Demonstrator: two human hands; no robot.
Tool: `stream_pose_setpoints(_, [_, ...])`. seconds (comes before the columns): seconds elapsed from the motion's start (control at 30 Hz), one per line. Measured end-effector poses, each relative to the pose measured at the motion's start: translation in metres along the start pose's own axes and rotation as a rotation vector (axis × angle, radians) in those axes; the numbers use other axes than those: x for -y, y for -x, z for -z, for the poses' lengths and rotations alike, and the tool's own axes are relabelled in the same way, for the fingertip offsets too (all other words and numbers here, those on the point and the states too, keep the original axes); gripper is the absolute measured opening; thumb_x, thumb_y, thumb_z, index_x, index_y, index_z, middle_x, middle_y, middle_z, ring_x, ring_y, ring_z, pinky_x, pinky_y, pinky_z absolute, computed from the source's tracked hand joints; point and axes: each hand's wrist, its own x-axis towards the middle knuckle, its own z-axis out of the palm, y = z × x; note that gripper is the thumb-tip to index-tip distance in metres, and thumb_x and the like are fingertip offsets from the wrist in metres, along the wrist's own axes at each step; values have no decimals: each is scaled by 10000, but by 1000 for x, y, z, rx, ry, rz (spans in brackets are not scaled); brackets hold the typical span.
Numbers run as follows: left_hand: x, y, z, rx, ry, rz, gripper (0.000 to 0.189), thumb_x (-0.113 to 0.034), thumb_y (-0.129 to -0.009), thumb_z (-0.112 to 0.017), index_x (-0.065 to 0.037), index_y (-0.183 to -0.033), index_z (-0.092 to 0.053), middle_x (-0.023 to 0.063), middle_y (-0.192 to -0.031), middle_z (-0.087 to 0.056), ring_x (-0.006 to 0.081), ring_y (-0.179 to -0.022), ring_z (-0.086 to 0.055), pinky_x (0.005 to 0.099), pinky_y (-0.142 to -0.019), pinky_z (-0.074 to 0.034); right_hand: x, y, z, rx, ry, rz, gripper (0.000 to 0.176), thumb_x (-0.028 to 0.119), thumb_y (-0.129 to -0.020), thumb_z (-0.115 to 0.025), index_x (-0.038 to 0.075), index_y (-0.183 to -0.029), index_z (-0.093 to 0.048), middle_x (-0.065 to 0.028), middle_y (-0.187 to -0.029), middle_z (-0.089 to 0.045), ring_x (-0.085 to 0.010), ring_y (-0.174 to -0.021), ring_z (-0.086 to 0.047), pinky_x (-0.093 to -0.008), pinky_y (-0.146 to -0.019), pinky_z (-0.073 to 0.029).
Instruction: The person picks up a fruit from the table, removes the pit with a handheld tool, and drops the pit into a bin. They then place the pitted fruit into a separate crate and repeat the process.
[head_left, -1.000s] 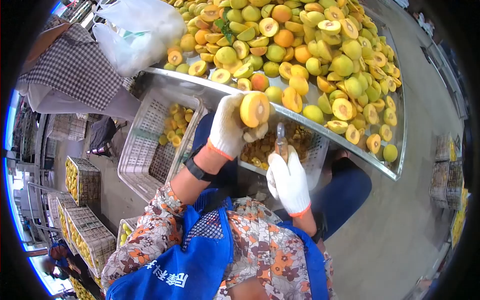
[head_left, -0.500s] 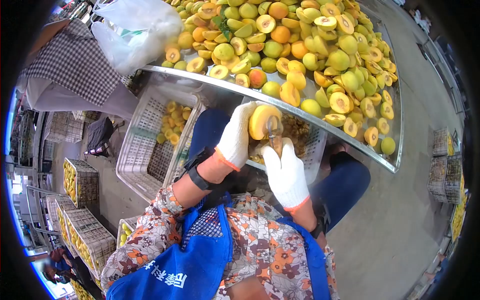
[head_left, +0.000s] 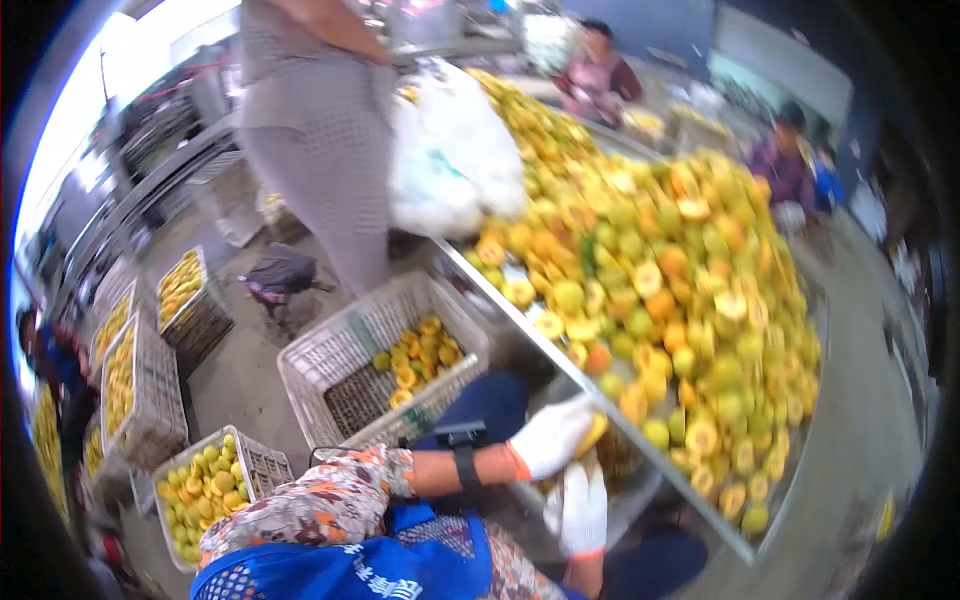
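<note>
View swung up and left since earlier frame. Left hand: fingers clamped on yellow fruit near table; right hand just beside (blurred, cannot tell fingers).

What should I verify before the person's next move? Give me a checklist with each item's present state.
1. Left hand has hold of a yellow fruit: ok, its edge shows at the fingertips.
2. Right hand close to that fruit: ok, just below it in the view.
3. Tool in the right hand: cannot tell, none can be made out.
4. Pit out of the held fruit: cannot tell, the glove hides most of it.
5. Room in the large crate beside the knee: ok, fruit pieces cover only part of its floor.
6. Picture sharp around the hands: not ok, blurred.
</note>
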Motion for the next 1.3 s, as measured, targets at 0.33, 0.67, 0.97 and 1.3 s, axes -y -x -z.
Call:
stream_pose_setpoints(0.33, [-13,-16,21,252,229,514,442,-376,-1078,-374,-50,-1090,-671,21,-945,-636,118,-838,-559,280,-760,-467,7,7,-4,17,-162,-183,187,331,-1017,-593,167,-946,-536,45,-648,-449,-82,-496,-424,-247,-415,-327])
stream_pose_setpoints(0.67, [-39,-5,9,197,147,233,299,-340,-1006,-590,-67,-1127,-613,93,-888,-683,223,-854,-668,366,-785,-532,6,20,4,66,-440,-365,315,423,-1056,-505,192,-840,-505,22,-553,-422,-141,-360,-364,-300,-343,-286])
stream_pose_setpoints(0.97, [-50,0,5,275,201,381,317,-351,-1025,-550,-52,-1111,-611,87,-884,-683,169,-790,-642,342,-758,-523,14,36,10,223,-669,-476,346,486,-1060,-458,192,-913,-569,44,-549,-339,-114,-360,-280,-286,-357,-231])
stream_pose_setpoints(1.3, [-6,11,-13,121,282,72,307,-330,-1033,-541,-52,-1135,-618,54,-962,-658,125,-864,-601,302,-812,-513,7,31,19,390,-795,-479,408,512,-1071,-396,179,-1005,-622,61,-538,-331,-99,-347,-280,-289,-349,-225])
